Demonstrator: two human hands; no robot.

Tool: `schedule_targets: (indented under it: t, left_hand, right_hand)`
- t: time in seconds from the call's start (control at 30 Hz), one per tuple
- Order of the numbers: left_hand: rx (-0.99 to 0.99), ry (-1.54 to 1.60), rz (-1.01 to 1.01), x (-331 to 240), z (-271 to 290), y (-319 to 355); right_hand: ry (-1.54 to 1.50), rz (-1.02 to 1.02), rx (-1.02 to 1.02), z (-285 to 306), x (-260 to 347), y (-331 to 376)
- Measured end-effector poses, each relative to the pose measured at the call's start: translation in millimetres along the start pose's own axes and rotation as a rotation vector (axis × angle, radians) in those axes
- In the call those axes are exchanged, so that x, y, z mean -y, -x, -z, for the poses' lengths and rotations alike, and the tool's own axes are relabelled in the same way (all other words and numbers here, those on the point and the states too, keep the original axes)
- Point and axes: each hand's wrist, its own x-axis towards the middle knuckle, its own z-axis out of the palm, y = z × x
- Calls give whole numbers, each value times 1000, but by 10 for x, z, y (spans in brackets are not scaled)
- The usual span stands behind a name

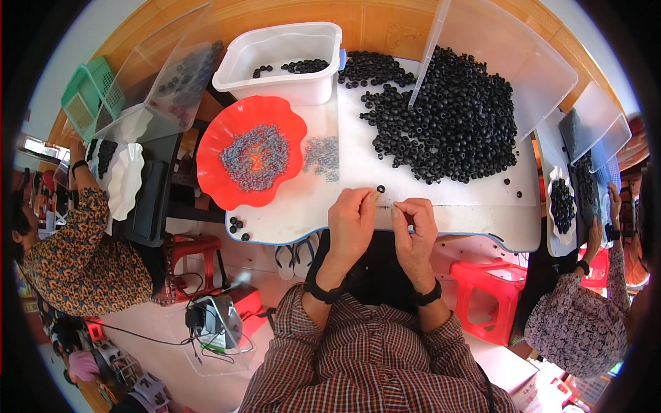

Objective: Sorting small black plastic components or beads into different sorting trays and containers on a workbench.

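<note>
My left hand is above the table's near edge, its thumb and fingers pinched together. A small black ring-shaped part shows at its fingertips and looks held there. Close by on the right, my right hand has thumb and forefinger brought together; whatever may be between them is too small to make out. Beyond my hands lies a big heap of small black ring-shaped parts. To the left, a red scalloped dish holds many tiny grey metallic pieces, and more of these lie beside it.
A white tub with a few black parts stands at the back left. A clear plastic bin lies tipped behind the heap. Several black parts sit at the table's left corner. Co-workers sit on both sides; a red stool stands right.
</note>
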Motion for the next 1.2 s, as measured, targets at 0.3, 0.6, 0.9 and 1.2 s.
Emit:
schedule_targets:
  t: [0.3, 0.6, 0.9, 1.2]
  left_hand:
    - [58, -612, -345, -91, -58, -136]
    - [75, -557, -403, -47, -72, -109]
    - [299, 858, 354, 2, 77, -119]
    - [361, 1116, 455, 96, 104, -105]
  right_hand:
    - [6, -63, -57, 53, -61, 14]
    - [13, -68, -72, 68, -107, 16]
    - [-68, -127, -63, 87, -82, 13]
    - [-235, -172, -10, 38, 134, -50]
